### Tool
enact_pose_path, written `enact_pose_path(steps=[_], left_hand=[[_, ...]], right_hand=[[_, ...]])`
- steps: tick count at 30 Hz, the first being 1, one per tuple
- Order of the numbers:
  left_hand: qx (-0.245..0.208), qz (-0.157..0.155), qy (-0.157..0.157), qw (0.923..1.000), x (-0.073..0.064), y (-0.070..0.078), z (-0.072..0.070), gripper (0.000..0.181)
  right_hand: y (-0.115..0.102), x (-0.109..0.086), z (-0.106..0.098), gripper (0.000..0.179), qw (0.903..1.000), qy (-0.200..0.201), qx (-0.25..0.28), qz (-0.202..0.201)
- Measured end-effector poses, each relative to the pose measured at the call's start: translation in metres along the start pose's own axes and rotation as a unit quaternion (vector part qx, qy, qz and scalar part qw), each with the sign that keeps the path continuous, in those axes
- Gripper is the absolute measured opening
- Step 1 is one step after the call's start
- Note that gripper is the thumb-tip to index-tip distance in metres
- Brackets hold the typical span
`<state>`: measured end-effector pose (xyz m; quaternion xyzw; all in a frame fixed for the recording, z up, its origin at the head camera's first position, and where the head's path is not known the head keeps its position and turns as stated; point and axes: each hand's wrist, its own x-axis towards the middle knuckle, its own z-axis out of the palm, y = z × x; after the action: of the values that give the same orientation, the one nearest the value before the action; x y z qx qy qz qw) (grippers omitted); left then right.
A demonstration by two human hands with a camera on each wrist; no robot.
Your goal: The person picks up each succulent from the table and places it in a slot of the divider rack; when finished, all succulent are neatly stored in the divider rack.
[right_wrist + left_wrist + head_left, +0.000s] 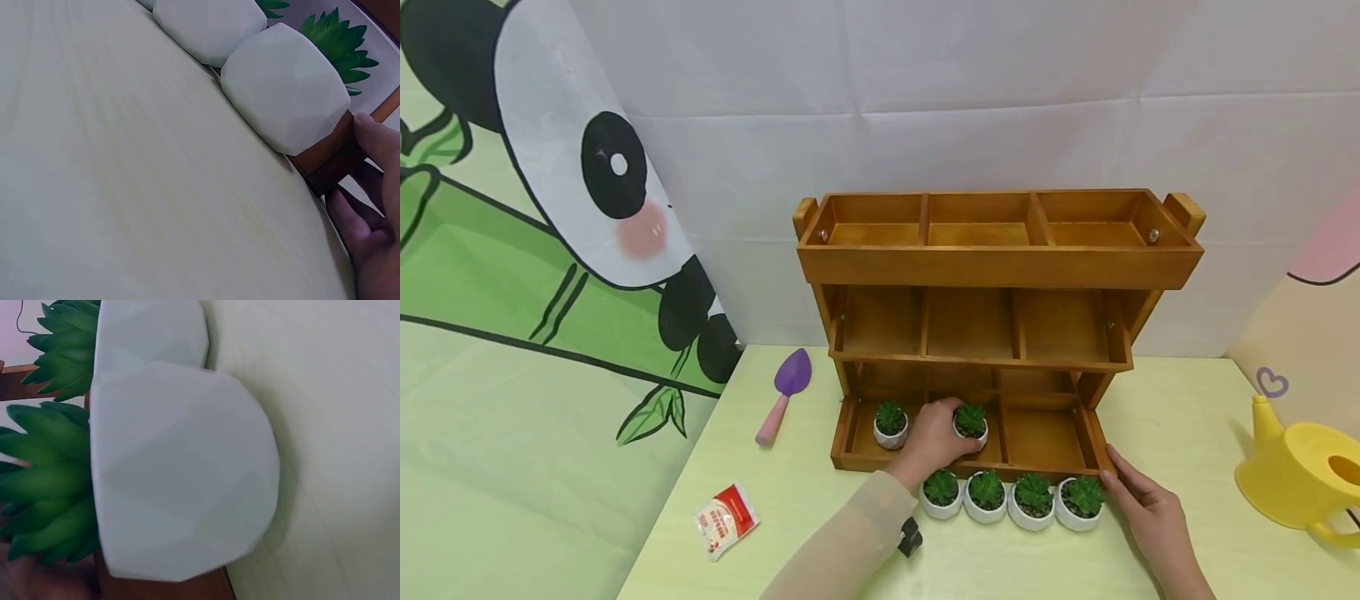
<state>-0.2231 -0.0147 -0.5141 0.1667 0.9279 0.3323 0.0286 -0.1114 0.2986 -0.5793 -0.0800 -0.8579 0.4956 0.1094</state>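
In the head view my left hand [931, 442] holds a potted succulent [970, 422] in a small white pot, in the middle compartment of the bottom tier of a wooden three-tier plant stand [1000, 267]. Fingers and thumb are at the pot's sides. Another potted succulent [891, 423] stands in the left compartment. My right hand [1153, 508] grips the stand's front right corner, its thumb [372, 131] against the wood in the right wrist view. A row of several white pots lines the stand's front; one white pot [181, 475] fills much of the left wrist view.
Left of the stand lies a small trowel [790, 375] with a purple blade and pink handle. Nearer the front left is a red-and-white packet [727, 520]. A yellow watering can [1296, 475] stands at the right. A printed cloth [962, 100] hangs behind the table.
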Motion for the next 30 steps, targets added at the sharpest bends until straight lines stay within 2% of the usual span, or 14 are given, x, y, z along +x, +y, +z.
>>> enact_pose_path(steps=[14,20,30], left_hand=[[0.0,-0.02,-0.008,0.9998,-0.0017,0.0028,-0.0008,0.058],[-0.001,-0.02,-0.008,0.9998,-0.0019,0.0037,-0.0018,0.06],[-0.033,-0.019,0.004,0.9993,-0.0046,0.0002,-0.0021,0.061]], right_hand=[[0.0012,0.0021,0.0001,0.055,0.9999,-0.006,-0.004,0.013],[-0.0002,0.0021,0.0,0.055,0.9998,-0.008,-0.002,0.018],[0.0004,0.0021,0.0002,0.054,0.9999,-0.001,-0.001,0.013]])
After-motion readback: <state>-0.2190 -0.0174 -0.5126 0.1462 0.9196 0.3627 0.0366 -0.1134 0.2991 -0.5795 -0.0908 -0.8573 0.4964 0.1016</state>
